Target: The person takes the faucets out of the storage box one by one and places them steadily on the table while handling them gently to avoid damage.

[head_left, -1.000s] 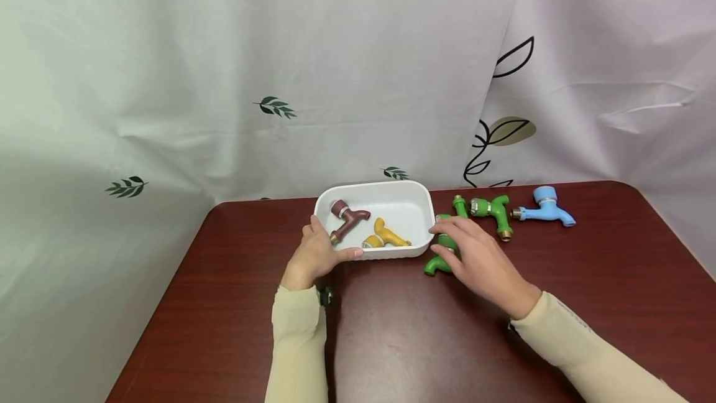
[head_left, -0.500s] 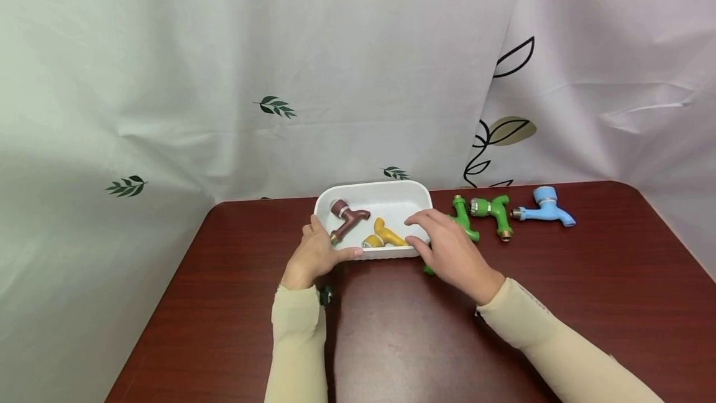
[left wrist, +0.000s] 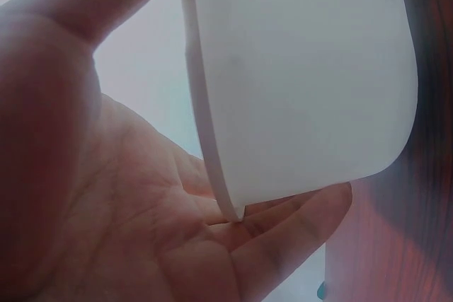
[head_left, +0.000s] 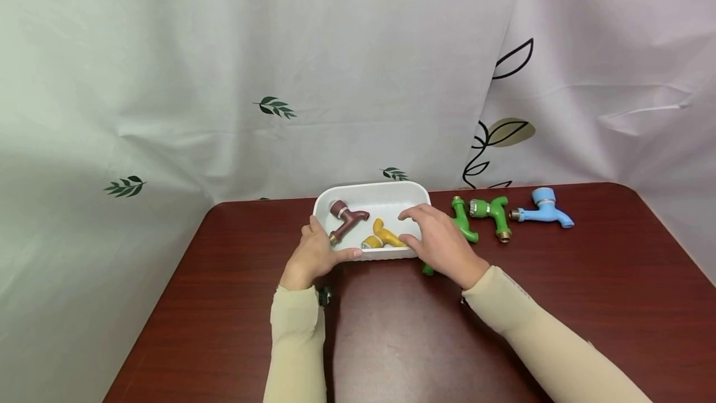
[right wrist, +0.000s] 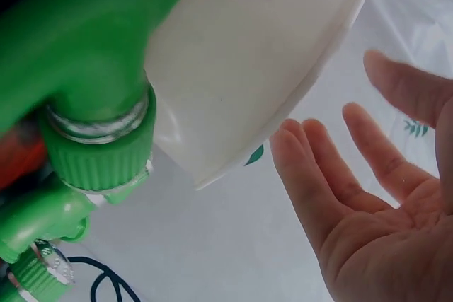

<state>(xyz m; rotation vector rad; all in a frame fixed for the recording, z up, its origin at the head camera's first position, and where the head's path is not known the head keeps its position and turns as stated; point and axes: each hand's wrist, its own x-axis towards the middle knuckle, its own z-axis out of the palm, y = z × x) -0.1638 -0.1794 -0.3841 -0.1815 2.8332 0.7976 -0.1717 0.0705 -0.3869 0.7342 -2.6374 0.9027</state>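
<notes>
A white plastic tray point(head_left: 386, 194) stands at the back of the table. My left hand point(head_left: 310, 257) grips its front left corner, thumb along the front rim and fingers against the left side, as the left wrist view also shows. Inside lie a maroon tap point(head_left: 350, 219) and, near the front wall, a yellow tap point(head_left: 383, 235). My right hand point(head_left: 444, 244) hovers over the tray's right end with bent, parted fingers. Nothing is between them in the right wrist view, where a green tap point(right wrist: 92, 54) looms close. That hand largely hides this tap in the head view.
Right of the tray lie one green tap point(head_left: 463, 219), another green tap point(head_left: 495, 213) and a light blue tap point(head_left: 544, 209). The dark red wooden table point(head_left: 391, 341) meets a pale leaf-printed cloth point(head_left: 335, 79) at its back edge.
My right hand has moved left, from above the green taps beside the tray to over the tray's right end. The left hand stays on the tray, and the taps have not moved.
</notes>
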